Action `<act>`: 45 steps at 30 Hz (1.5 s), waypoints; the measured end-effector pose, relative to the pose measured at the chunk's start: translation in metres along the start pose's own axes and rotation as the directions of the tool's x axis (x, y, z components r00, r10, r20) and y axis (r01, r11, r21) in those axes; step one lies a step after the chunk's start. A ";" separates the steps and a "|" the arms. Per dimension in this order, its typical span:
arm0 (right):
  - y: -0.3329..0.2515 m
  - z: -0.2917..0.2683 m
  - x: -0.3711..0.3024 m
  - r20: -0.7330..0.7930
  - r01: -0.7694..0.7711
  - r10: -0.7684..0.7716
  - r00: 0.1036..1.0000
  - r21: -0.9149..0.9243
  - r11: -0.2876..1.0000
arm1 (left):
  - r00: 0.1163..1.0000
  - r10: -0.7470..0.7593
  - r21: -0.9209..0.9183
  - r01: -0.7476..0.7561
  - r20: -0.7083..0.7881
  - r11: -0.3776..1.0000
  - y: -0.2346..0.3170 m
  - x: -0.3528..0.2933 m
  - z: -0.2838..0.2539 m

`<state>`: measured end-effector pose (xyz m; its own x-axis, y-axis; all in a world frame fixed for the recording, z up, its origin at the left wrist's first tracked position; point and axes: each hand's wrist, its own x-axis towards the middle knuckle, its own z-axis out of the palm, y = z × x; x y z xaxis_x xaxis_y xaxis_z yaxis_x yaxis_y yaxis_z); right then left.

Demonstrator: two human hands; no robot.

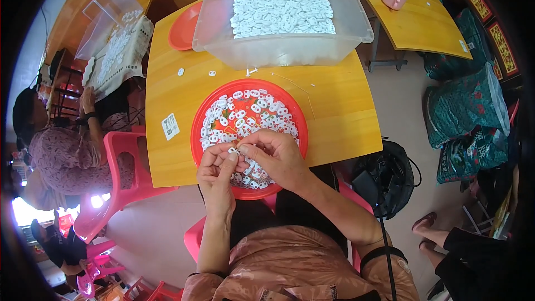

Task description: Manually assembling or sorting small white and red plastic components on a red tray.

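Observation:
Both my hands meet over the near part of a round red tray (196, 125). Between the thumb and fingers of my left hand (217, 170) is a small white plastic piece (233, 150) with dark holes. My right hand (276, 155) closes its thumb and forefinger against that piece's edge; whatever is in that pinch is too small to make out. Many white two-holed pieces (241, 115), some with red in the holes, lie scattered in the tray beneath. My hands cover some of them.
Behind the tray stands a clear plastic bin (267, 50) of white oval pieces (281, 8), with a red plate (181, 29) beside it. A label card (170, 126) lies on the yellow table (345, 111). Another person (78, 156) sits at left. Green sacks (462, 106) stand right.

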<state>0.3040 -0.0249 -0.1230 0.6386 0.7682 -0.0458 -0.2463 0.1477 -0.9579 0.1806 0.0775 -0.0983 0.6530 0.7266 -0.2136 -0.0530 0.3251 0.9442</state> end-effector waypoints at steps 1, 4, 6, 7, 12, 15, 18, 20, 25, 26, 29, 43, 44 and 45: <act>0.000 0.000 0.000 -0.002 0.002 -0.002 1.000 0.000 1.000 | 1.000 0.005 0.002 -0.005 0.003 1.000 0.000 0.000 0.000; -0.003 -0.004 0.000 0.045 -0.033 0.035 0.998 -0.042 0.999 | 1.000 0.016 0.028 -0.016 0.003 0.999 -0.001 0.000 0.000; -0.002 -0.006 0.000 0.045 -0.027 0.029 0.999 -0.056 0.998 | 1.000 0.021 0.052 -0.020 -0.001 0.998 -0.002 0.000 0.001; -0.002 -0.006 0.000 0.048 -0.018 0.022 0.999 -0.067 0.998 | 0.999 0.051 0.089 -0.052 0.009 0.995 -0.001 -0.001 0.001; -0.006 -0.006 -0.001 0.029 0.016 -0.013 1.000 -0.130 0.991 | 0.992 0.123 0.161 -0.126 0.030 0.979 -0.001 -0.002 0.003; -0.009 -0.007 -0.001 0.025 0.044 -0.040 0.999 -0.173 0.984 | 0.991 0.127 0.193 -0.131 0.033 0.972 -0.002 -0.001 0.003; -0.011 -0.007 -0.002 0.025 0.078 -0.074 0.997 -0.220 0.972 | 0.989 0.144 0.183 -0.145 0.019 0.972 -0.002 -0.002 0.006; -0.012 -0.007 -0.002 0.025 0.088 -0.085 0.996 -0.232 0.969 | 0.987 0.161 0.219 -0.158 0.005 0.963 -0.003 -0.003 0.007; -0.014 -0.010 -0.001 0.041 0.094 -0.087 0.995 -0.250 0.964 | 0.986 0.167 0.258 -0.164 0.007 0.952 -0.002 -0.004 0.009; -0.015 -0.009 -0.001 0.042 0.096 -0.088 0.995 -0.251 0.963 | 0.985 0.171 0.278 -0.168 0.013 0.946 -0.001 -0.004 0.009; -0.017 -0.008 -0.003 0.042 0.088 -0.080 0.996 -0.265 0.960 | 0.983 0.186 0.283 -0.179 0.004 0.942 -0.003 -0.008 0.008; -0.027 0.014 -0.006 0.060 0.124 -0.111 0.992 -0.310 0.943 | 0.999 0.036 0.187 -0.033 -0.012 0.982 0.005 -0.012 -0.027; -0.024 0.009 -0.003 0.061 0.127 -0.113 0.992 -0.311 0.942 | 0.999 0.028 0.164 -0.024 -0.026 0.986 0.006 -0.012 -0.028; -0.016 0.001 0.003 0.031 0.195 -0.203 0.979 -0.460 0.866 | 0.999 0.030 0.163 -0.026 -0.025 0.986 0.006 -0.011 -0.029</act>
<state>0.3093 -0.0241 -0.1073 0.6521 0.7413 0.1590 0.2465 -0.0089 -0.9691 0.1507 0.0890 -0.0971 0.6316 0.7513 -0.1911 0.0544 0.2029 0.9777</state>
